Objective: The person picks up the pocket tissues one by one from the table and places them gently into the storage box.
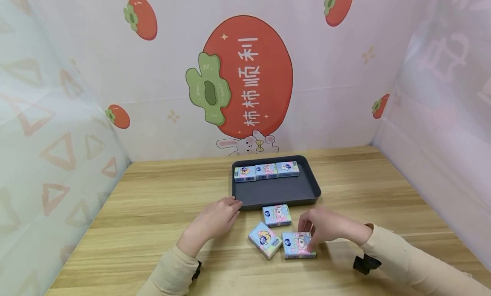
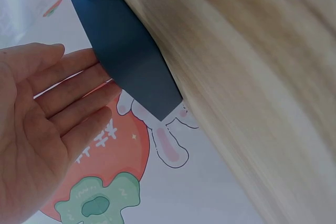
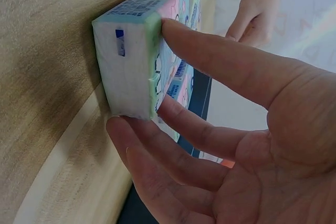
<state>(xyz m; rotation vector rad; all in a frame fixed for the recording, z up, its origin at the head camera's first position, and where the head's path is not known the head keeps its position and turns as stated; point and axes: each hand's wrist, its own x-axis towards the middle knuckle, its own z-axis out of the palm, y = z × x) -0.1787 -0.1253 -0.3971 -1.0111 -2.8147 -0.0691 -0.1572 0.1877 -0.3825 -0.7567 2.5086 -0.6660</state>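
Observation:
My right hand [image 1: 330,224] holds a tissue pack [image 1: 293,245] by its right part, thumb on the near side and fingertips at the far edge. In the right wrist view the thumb lies at the printed face of this pack [image 3: 126,66], which rests on the table. Straight fingers of my left hand [image 1: 215,219] touch the front left corner of a dark tray [image 1: 274,193]. Between the hands, one tissue pack [image 1: 277,215] lies before the tray and another [image 1: 264,239] sits turned at an angle beside the gripped one.
Three tissue packs stand in a row along the tray's back wall, the left one [image 1: 244,173] near its corner. The wooden table [image 1: 168,193] meets a printed backdrop [image 1: 326,100] behind the tray, with more sheeting on both sides.

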